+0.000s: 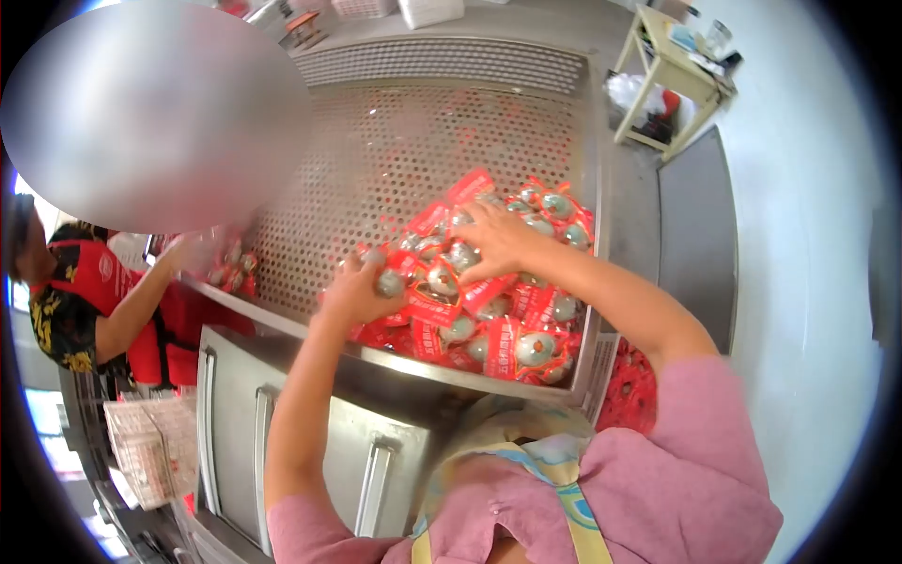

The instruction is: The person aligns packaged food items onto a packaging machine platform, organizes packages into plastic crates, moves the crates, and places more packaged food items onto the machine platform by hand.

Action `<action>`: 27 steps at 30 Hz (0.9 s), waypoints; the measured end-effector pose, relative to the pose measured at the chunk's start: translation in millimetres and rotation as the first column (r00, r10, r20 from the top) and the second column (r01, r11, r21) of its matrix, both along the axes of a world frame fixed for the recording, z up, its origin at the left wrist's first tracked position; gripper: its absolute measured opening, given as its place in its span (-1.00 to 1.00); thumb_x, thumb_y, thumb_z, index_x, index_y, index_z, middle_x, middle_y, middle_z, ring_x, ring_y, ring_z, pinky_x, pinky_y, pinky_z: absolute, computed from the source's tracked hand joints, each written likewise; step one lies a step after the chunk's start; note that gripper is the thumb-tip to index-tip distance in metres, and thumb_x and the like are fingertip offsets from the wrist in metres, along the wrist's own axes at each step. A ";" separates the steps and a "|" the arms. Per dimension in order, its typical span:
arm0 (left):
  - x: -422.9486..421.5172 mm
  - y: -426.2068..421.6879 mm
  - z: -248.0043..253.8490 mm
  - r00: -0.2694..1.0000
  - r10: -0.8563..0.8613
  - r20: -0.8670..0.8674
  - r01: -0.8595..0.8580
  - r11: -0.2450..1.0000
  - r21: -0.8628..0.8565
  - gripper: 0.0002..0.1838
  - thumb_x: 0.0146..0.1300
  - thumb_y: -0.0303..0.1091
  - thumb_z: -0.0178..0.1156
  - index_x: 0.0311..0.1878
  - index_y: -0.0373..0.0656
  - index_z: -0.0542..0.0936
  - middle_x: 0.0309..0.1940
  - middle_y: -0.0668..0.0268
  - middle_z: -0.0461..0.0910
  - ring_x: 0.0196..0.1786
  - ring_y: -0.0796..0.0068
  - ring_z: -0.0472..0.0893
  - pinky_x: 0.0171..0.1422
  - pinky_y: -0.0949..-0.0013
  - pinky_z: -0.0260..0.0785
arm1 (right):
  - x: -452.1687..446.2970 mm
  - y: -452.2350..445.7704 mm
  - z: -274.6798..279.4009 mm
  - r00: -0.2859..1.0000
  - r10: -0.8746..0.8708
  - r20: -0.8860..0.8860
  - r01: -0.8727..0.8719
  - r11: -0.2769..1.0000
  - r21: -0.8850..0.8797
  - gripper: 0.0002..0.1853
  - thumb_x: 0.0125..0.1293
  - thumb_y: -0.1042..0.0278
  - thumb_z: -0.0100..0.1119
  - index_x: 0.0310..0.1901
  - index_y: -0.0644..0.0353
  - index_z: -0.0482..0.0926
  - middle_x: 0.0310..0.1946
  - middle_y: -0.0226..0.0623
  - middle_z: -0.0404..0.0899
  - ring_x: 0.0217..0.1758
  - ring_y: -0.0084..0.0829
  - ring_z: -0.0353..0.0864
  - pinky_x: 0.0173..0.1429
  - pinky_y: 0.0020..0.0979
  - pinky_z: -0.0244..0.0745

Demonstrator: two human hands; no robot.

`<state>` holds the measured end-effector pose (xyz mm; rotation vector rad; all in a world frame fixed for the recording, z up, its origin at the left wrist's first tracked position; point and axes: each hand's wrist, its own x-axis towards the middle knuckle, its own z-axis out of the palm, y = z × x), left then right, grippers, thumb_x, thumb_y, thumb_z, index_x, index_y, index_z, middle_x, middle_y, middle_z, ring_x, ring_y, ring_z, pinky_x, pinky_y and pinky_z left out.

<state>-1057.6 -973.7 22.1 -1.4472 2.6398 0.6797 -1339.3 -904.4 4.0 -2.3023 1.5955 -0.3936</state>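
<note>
Red and clear plastic packets with greenish-grey egg-shaped items inside (536,349) lie heaped in the near right corner of a perforated metal tray (376,188). At the left edge of the heap is my left hand (357,293), its fingers spread against the packets. My right hand (498,237) rests on top of the heap, thumb and fingers apart, over several packets. Both hands touch the pile; no packet is seen lifted clear of it.
Across the tray's left side a co-worker in a red apron (94,273) reaches toward a smaller group of packets (235,268). A wooden stool (672,70) stands at the back right. Metal cabinet doors (319,442) are below the tray, with a wire basket (150,446) farther left.
</note>
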 end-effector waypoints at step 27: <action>11.4 18.5 -0.8 0.859 -0.394 -0.327 0.461 0.872 0.162 -0.53 0.22 -0.29 0.15 0.19 -0.23 0.45 -0.22 0.20 0.63 -0.17 0.35 0.62 -0.14 0.39 0.43 | 146.0 427.6 31.6 0.670 -0.624 0.401 0.740 0.598 -0.307 -0.63 0.11 0.24 0.31 -0.07 0.21 0.53 0.20 0.03 0.32 0.29 0.02 0.28 0.30 -0.06 0.29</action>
